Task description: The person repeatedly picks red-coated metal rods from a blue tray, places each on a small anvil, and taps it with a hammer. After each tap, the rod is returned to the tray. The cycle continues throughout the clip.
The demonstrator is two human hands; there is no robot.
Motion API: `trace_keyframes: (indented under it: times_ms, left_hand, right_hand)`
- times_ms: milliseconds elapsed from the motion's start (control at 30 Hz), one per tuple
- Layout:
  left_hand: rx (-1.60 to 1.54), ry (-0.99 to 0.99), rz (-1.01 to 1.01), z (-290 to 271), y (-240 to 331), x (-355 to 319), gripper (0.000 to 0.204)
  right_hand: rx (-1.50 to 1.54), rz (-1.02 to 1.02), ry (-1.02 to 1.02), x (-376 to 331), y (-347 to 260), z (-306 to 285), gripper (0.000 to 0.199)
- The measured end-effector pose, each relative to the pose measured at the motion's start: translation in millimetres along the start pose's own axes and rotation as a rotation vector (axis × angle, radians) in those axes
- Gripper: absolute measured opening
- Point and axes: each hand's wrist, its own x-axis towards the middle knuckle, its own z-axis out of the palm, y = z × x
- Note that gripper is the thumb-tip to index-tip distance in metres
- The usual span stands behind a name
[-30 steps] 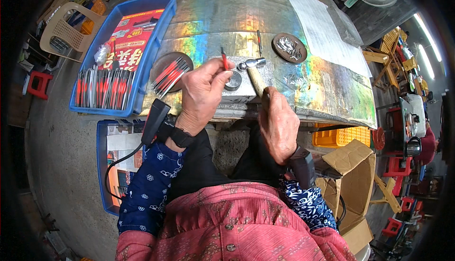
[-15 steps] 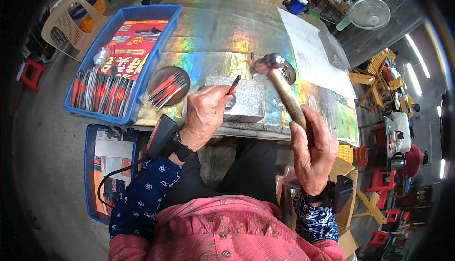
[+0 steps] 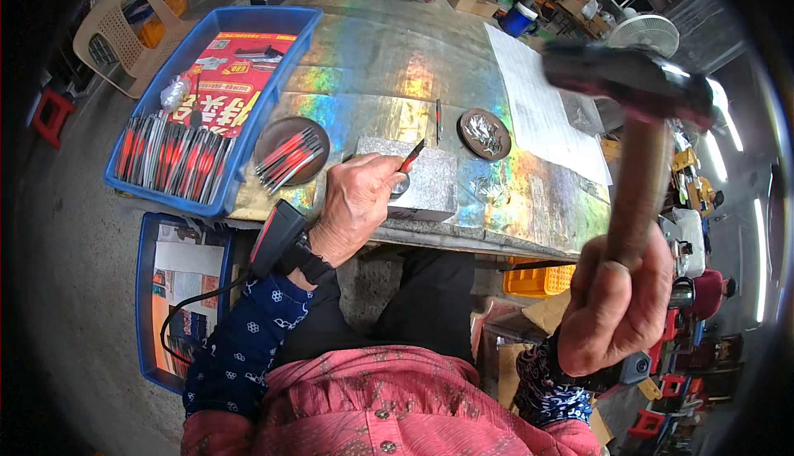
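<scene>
My left hand (image 3: 354, 195) is closed on a slim red-and-black piece (image 3: 412, 156), which slants up over a grey metal block (image 3: 434, 181) at the table's near edge. A small round metal part (image 3: 400, 184) shows by the fingers. Up at the right, my right hand (image 3: 616, 307) grips a hammer (image 3: 641, 158) by its wooden handle, its dark head raised well off the block. Left of the block, a brown dish (image 3: 271, 132) holds several slim red, black and silver pieces. Beyond the block's right side lies a smaller dish (image 3: 475, 117) of shiny slivers, with a thin dark stick (image 3: 439, 117) beside it.
A blue tray (image 3: 310, 26) at the left holds a row of similar pieces on printed paper. Another blue tray (image 3: 149, 290) sits lower down. White sheets (image 3: 529, 84) cover the table's right side. A yellow crate (image 3: 538, 280) and a cardboard box (image 3: 550, 314) stand below the right edge.
The hammer has swung up and to the right, away from the block, uncovering the small dish. My left hand has barely moved and still grips the slim piece.
</scene>
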Motion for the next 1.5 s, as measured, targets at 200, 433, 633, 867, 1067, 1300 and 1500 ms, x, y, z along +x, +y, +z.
trace_keyframes:
  times_ms: [200,433,633,867,1067,1300,1500]
  left_hand:
    - [-0.022,0.009,-0.002,0.4,0.2,-1.8,0.013]
    - [-0.026,0.011,0.021,0.4,-2.2,-0.6,0.013]
    - [-0.012,0.005,0.017,0.8,-2.1,-1.3,0.013]
    - [-0.027,0.023,0.024,1.2,-2.5,-2.8,0.013]
    - [-0.122,0.056,-0.045,-1.4,0.0,-1.8,0.013]
    - [-0.271,0.097,-0.180,-33.3,-11.5,-2.4,0.017]
    - [0.288,0.119,-0.186,-87.1,-35.1,-25.2,0.029]
  right_hand:
    - [-0.275,0.089,-0.427,-2.7,27.6,14.3,0.031]
    - [-0.274,0.175,-0.425,7.3,17.6,5.7,0.031]
    - [-0.101,-0.060,-0.045,12.3,9.1,12.3,0.032]
    - [-0.183,0.332,-0.328,4.3,23.0,9.2,0.026]
    - [-0.260,0.260,-0.346,-12.4,40.6,11.0,0.024]
    - [-0.352,0.154,-0.278,-44.8,77.4,25.7,0.026]
    - [-0.596,0.048,-0.293,-71.8,98.4,40.3,0.037]
